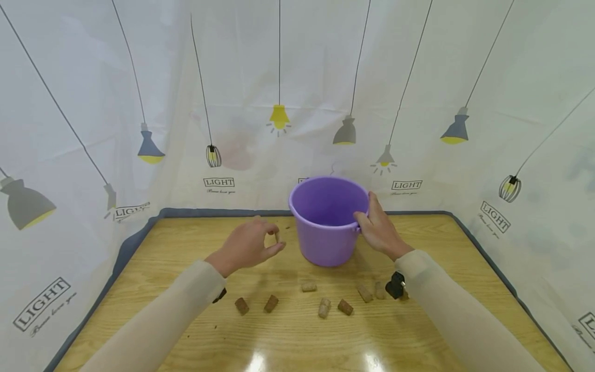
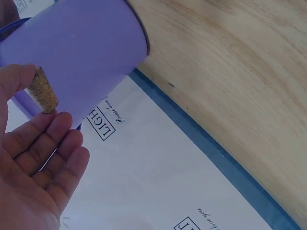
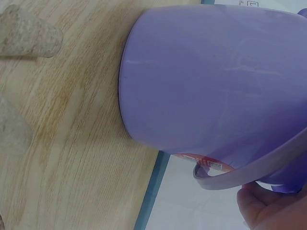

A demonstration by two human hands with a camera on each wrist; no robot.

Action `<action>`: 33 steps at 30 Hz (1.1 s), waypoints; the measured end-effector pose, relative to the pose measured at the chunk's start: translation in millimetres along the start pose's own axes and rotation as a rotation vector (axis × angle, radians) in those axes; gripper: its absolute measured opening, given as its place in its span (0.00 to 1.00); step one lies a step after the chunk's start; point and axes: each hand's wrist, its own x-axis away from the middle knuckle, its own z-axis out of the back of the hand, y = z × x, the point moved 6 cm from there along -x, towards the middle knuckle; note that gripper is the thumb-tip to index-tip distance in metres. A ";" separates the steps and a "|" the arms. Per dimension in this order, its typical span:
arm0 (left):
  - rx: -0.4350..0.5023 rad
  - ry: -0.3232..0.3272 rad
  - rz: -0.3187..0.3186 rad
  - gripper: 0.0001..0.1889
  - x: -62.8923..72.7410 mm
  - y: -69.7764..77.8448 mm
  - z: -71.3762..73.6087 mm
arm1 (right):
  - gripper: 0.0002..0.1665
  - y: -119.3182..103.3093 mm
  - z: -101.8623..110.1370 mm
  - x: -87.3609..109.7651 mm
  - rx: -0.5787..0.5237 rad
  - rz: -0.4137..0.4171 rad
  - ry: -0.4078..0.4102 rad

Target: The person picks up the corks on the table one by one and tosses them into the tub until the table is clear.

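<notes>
A cork (image 2: 43,91) is pinched in the air by the left hand (image 1: 246,244), just beside the purple bucket (image 1: 325,245), which the right hand (image 1: 382,228) grips, while more corks (image 1: 324,308) lie in front on the bench (image 1: 283,338).

The boxed word "LIGHT" (image 1: 219,182) stands in dark capitals at several spots on the white cloth (image 1: 241,62) around the worktop (image 1: 181,240), one copy partly hidden by the purple bucket (image 1: 325,245). Beneath it runs a line of script (image 1: 220,191) ending in "love you", its first word unclear. The bucket's red-and-white label (image 3: 204,160) is too small to read.
</notes>
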 end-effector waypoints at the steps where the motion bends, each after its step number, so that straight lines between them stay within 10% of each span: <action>1: 0.000 0.008 -0.004 0.09 -1.2 1.2 1.0 | 0.47 0.1 0.0 -0.1 -0.002 0.002 0.000; 33: -0.012 0.236 -0.157 0.13 -32.5 33.5 29.5 | 0.47 0.3 -0.4 -0.1 0.007 0.007 0.005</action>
